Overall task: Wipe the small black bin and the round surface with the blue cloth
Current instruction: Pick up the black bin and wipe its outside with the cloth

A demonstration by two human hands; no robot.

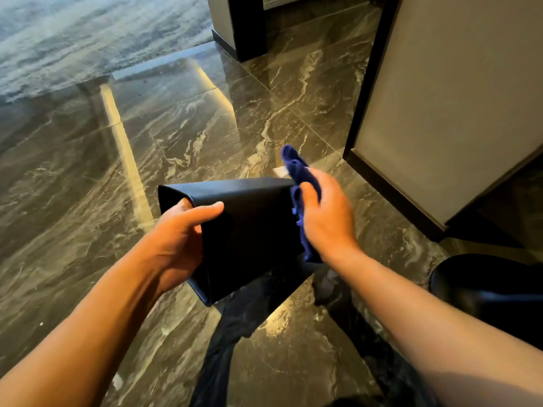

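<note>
A person holds a small black bin (249, 230) on its side above a dark marble floor (182, 136), its long axis running left to right and its open mouth facing left. The left hand (179, 239) clasps the rim at that mouth, thumb over the top edge. At the opposite end, the right hand (326, 212) is closed around a bunched blue cloth (296, 168), pressed against the bin's base. A round black surface (493, 286) sits at lower right.

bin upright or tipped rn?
Tipped. The black bin is off the floor, turned on its side, left hand gripping its rim; right hand presses the blue cloth against its other end.
</note>
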